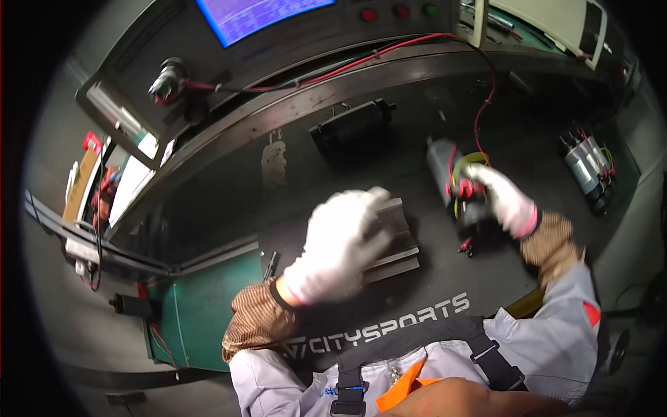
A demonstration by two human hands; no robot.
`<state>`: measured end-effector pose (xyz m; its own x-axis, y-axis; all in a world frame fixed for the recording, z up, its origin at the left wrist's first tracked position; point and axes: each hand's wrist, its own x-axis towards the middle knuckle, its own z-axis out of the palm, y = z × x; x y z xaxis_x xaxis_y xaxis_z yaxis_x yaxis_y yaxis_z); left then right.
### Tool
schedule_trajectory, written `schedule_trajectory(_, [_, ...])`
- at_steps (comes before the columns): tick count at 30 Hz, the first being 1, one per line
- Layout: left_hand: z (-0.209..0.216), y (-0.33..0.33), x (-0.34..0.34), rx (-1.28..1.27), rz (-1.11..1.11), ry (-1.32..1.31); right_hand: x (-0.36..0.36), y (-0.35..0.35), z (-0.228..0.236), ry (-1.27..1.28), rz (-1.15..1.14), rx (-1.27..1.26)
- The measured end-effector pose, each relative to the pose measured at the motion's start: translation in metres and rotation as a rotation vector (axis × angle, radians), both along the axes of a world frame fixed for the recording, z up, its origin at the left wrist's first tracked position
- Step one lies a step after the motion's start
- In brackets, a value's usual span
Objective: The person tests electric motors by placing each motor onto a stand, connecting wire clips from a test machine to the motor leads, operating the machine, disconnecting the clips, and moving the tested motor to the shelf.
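Note:
My left hand (340, 240), in a white glove, is blurred by motion over a grey grooved metal block (396, 243). Its fingers look spread, and I see nothing in them. To the right, a cylindrical motor (442, 161) with a silver body and a dark end lies on the black mat. My gloved right hand (506, 198) reaches in from the right, its fingers closed at the motor's wires on a red clip (467, 187). Yellow-green and red wires run around that spot. A small red connector (465, 245) lies just below the motor.
Behind the block lies a black motor (353, 124). Several silver motors with wires (588, 165) sit at the far right. A red cable (361, 61) runs along the machine with a blue screen (260, 15). A green mat (208, 306) and another black motor (132, 306) are at left.

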<state>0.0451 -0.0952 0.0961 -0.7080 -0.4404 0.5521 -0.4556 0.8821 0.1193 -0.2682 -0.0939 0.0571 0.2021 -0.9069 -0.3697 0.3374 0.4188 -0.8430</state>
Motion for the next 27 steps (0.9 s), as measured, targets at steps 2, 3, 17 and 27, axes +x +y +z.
schedule_trajectory(2, [-0.037,-0.053,0.020,0.158,0.226,0.121,-0.029,-0.075,-0.017,0.179,-0.008,-0.152])
schedule_trajectory(3, [-0.040,-0.075,0.028,0.171,0.293,0.102,-0.042,-0.119,-0.023,0.317,0.005,-0.187])
schedule_trajectory(17, [-0.141,-0.302,0.038,0.824,0.146,0.437,0.028,-0.361,-0.144,1.318,-0.182,-1.050])
schedule_trajectory(27, [-0.118,-0.173,0.033,0.669,0.380,0.163,0.001,-0.217,-0.068,1.152,0.390,-0.443])
